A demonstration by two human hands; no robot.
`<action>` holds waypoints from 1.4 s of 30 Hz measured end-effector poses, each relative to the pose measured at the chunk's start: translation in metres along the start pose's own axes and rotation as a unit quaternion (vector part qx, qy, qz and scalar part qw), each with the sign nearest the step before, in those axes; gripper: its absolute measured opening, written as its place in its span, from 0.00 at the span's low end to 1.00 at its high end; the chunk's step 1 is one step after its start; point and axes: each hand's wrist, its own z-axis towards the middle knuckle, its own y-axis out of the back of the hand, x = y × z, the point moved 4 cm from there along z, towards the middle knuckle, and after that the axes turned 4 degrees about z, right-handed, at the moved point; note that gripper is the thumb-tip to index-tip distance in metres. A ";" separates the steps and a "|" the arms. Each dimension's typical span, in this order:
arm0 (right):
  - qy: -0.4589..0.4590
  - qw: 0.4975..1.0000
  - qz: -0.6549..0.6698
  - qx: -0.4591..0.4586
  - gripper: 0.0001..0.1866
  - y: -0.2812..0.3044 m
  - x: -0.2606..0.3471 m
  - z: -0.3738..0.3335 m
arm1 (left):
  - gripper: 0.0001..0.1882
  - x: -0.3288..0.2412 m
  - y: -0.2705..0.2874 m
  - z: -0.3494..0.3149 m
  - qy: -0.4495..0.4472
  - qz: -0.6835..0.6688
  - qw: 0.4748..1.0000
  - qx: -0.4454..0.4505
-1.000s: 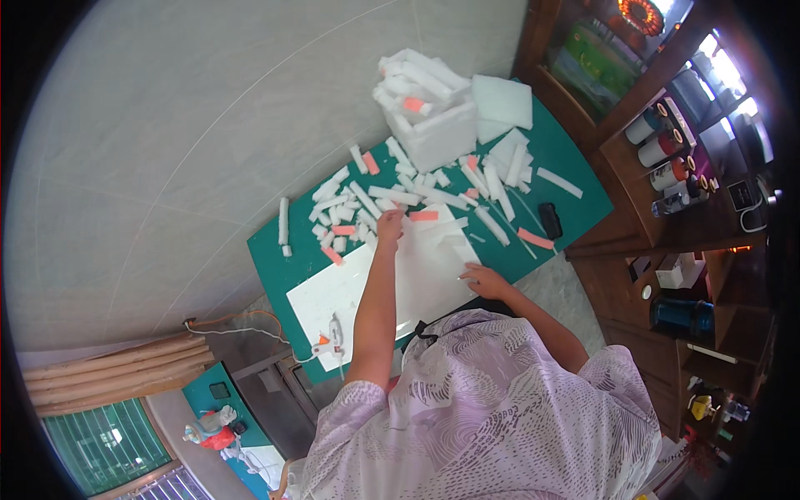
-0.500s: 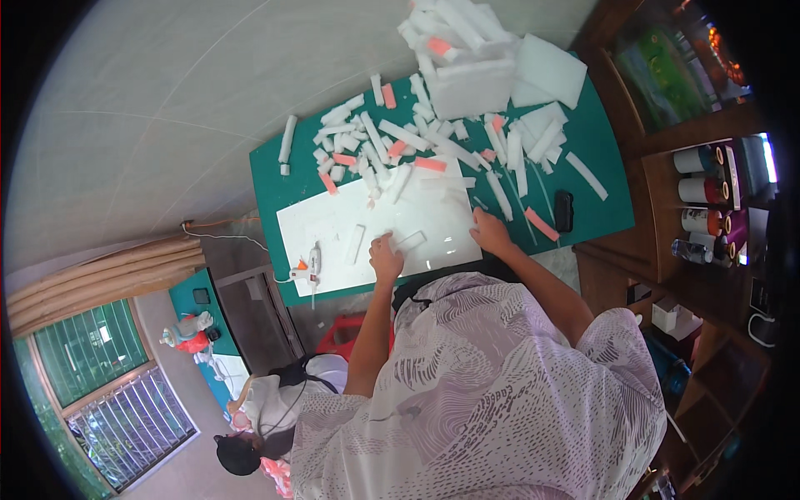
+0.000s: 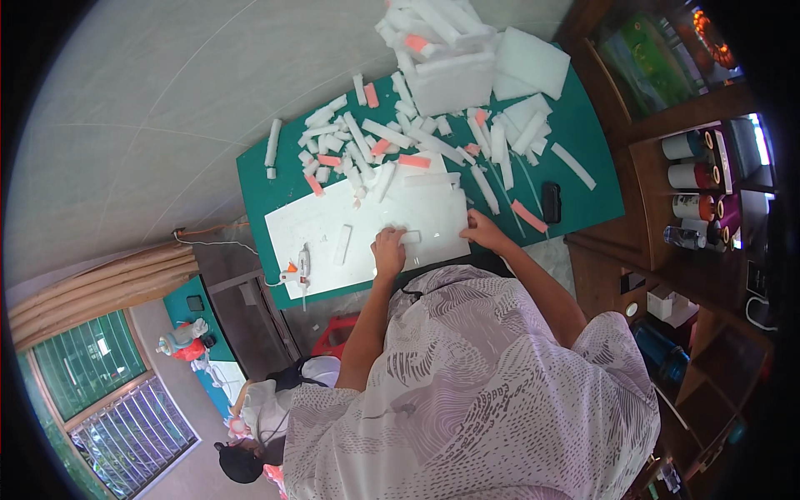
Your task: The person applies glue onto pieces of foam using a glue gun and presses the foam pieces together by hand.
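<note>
A white board [image 3: 290, 237] lies flat on the green tabletop in front of me. My left hand [image 3: 387, 252] rests over it, its curled fingers on the left end of a short white foam strip [image 3: 412, 237]. The fingers partly hide that strip. At the board's right edge, my right hand [image 3: 487, 231] is closed, thumb and fingers together on the edge. Left of my left hand, another white foam strip [image 3: 342, 244] lies loose on the board. A white and orange hot glue gun [image 3: 294, 273] sits at the board's lower left corner.
Many white and pink foam pieces [image 3: 358, 137] litter the table's far side. A stack of foam [image 3: 454, 83] stands behind them, beside flat foam sheets [image 3: 533, 65]. A black case [image 3: 551, 202] lies at right. A person [image 3: 267, 417] sits at lower left, near a red stool [image 3: 335, 335].
My left hand has shifted onto the short foam strip, which now lies closer to level. My right hand stays at the board's right edge. The whole view has shifted slightly left.
</note>
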 end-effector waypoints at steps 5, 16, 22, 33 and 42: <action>-0.119 0.981 0.144 0.046 0.22 -0.004 0.030 -0.015 | 0.22 0.004 0.005 -0.005 0.023 -0.025 0.999 0.005; -0.132 0.988 0.058 0.055 0.26 -0.040 0.055 -0.012 | 0.20 0.040 0.049 0.001 0.025 -0.131 0.990 -0.041; -0.129 0.989 0.040 0.059 0.24 -0.071 0.065 -0.019 | 0.23 0.090 0.116 0.023 0.017 0.044 0.989 -0.141; -0.133 0.941 0.234 0.206 0.23 -0.152 0.076 -0.026 | 0.31 0.031 0.081 -0.025 0.044 -0.692 0.684 0.226; -0.090 0.976 0.192 0.046 0.27 -0.190 0.054 -0.001 | 0.26 0.065 0.084 -0.036 0.134 -0.745 0.612 0.231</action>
